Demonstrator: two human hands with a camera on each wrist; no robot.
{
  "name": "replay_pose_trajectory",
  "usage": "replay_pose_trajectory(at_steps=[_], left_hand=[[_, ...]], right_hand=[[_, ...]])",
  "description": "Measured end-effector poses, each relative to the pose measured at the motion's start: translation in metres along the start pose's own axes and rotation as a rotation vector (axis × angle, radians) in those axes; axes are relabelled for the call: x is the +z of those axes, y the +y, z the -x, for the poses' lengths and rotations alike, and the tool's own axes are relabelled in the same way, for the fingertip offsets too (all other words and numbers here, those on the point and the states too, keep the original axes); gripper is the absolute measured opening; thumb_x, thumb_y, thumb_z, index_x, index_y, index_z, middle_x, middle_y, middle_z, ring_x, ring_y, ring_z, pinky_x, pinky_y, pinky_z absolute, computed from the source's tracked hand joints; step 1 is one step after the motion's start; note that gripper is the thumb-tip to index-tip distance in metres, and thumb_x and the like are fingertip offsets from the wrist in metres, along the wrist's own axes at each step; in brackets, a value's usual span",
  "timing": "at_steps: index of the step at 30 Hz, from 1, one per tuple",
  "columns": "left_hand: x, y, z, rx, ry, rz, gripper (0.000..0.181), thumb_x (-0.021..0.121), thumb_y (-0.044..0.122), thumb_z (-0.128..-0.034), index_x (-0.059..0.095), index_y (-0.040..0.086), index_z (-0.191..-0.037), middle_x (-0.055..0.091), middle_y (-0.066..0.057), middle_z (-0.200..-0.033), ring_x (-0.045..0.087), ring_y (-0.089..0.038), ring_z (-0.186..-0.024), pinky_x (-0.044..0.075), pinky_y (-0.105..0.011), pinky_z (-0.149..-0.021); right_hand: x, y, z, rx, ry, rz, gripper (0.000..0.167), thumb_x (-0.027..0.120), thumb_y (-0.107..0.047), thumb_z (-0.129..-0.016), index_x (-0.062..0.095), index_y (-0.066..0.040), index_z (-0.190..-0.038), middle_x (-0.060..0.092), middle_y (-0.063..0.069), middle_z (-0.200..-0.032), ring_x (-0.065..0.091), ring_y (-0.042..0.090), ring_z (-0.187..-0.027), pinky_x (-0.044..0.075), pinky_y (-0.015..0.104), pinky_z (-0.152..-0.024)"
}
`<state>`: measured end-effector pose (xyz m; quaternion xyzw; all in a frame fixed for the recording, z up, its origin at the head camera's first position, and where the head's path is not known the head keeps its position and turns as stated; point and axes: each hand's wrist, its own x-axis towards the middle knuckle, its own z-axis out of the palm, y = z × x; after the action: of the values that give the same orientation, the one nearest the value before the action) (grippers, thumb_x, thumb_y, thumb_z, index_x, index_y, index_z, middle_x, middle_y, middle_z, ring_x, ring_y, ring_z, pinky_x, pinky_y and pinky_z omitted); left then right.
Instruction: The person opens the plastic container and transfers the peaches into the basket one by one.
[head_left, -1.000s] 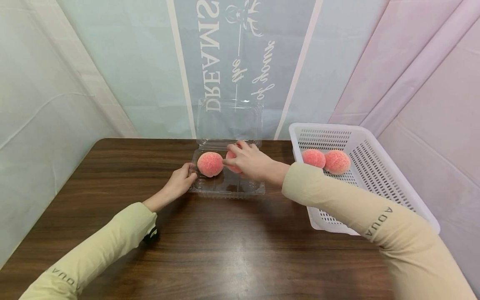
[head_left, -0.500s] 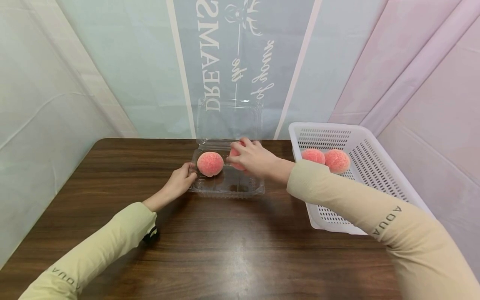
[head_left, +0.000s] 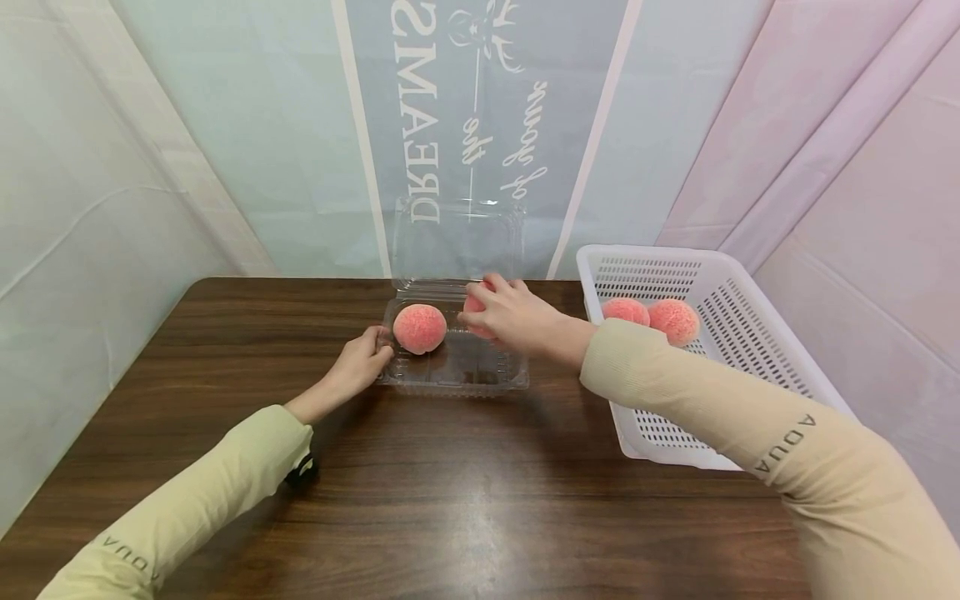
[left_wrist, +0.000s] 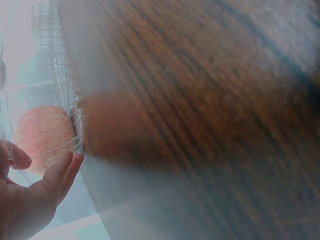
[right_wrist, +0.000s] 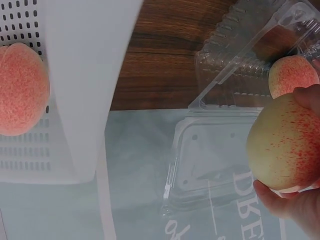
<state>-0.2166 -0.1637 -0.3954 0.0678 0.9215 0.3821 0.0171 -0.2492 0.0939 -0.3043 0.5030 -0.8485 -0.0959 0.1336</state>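
A clear plastic clamshell box (head_left: 472,367) lies on the table with its lid raised against the backdrop. My left hand (head_left: 360,360) pinches the box's left edge; in the left wrist view the fingers (left_wrist: 62,175) lie against its ridged wall. One pink peach (head_left: 420,328) sits in the left part of the box. Over the right rear part, my right hand (head_left: 517,317) grips a second peach (right_wrist: 280,145), which shows a yellowish side with red speckles in the right wrist view. The head view hides much of this peach behind the fingers.
To the right stands a white perforated basket (head_left: 780,358) with two peaches visible, one of them a speckled peach (head_left: 674,322). The right sleeve (head_left: 690,379) passes over its near left side. Behind the wooden table (head_left: 420,500) hangs a printed cloth (head_left: 300,150).
My right hand has shifted slightly to the right and back with its peach, widening the gap to the other peach. The left hand and the box have stayed put.
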Motion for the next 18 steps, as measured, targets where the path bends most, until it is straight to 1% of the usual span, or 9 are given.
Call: replay_pose_trajectory(at_steps=[3,5,8,12,18], left_hand=[[-0.0002,-0.0001,0.0002,0.0,0.001,0.001,0.04,0.038,0.008,-0.0861,0.042,-0.011,-0.121,0.056,-0.026,-0.111,0.054,-0.032,-0.102,0.044,-0.041,-0.08],[-0.0002,0.0,0.0001,0.0,0.0,0.001,0.04,0.038,0.008,-0.0861,0.042,-0.011,-0.121,0.056,-0.026,-0.11,0.054,-0.032,-0.101,0.044,-0.041,-0.08],[-0.0001,-0.0001,-0.0001,-0.003,-0.002,0.001,0.04,0.038,0.008,-0.0863,0.042,-0.011,-0.121,0.056,-0.026,-0.111,0.054,-0.032,-0.102,0.044,-0.041,-0.08],[-0.0001,-0.0004,-0.0004,-0.004,-0.006,0.002,0.04,0.038,0.008,-0.0865,0.042,-0.011,-0.122,0.056,-0.027,-0.112,0.053,-0.032,-0.104,0.044,-0.042,-0.082],[-0.0005,-0.0011,-0.0007,-0.003,-0.007,0.003,0.04,0.037,0.008,-0.0867,0.041,-0.011,-0.122,0.055,-0.027,-0.112,0.053,-0.033,-0.105,0.044,-0.042,-0.082]], right_hand=[[-0.0013,0.0013,0.0007,-0.001,0.001,0.006,0.039,0.07,-0.016,-0.074,0.061,-0.023,-0.112,0.043,0.009,-0.118,0.039,0.035,-0.109,0.043,0.045,-0.071],[-0.0022,0.002,0.0016,-0.002,0.0,0.007,0.039,0.07,-0.017,-0.075,0.061,-0.024,-0.112,0.043,0.009,-0.119,0.038,0.035,-0.109,0.043,0.045,-0.071],[-0.004,0.0029,0.003,-0.006,-0.001,0.014,0.04,0.069,-0.018,-0.076,0.061,-0.025,-0.114,0.043,0.009,-0.12,0.039,0.035,-0.109,0.043,0.045,-0.071],[-0.0065,0.0041,0.0052,-0.011,0.003,0.021,0.044,0.072,-0.018,-0.073,0.061,-0.025,-0.116,0.044,0.01,-0.121,0.039,0.035,-0.109,0.044,0.046,-0.071],[-0.009,0.0059,0.0099,-0.02,0.039,0.022,0.042,0.072,-0.018,-0.074,0.061,-0.024,-0.114,0.044,0.012,-0.121,0.04,0.034,-0.108,0.044,0.046,-0.071]])
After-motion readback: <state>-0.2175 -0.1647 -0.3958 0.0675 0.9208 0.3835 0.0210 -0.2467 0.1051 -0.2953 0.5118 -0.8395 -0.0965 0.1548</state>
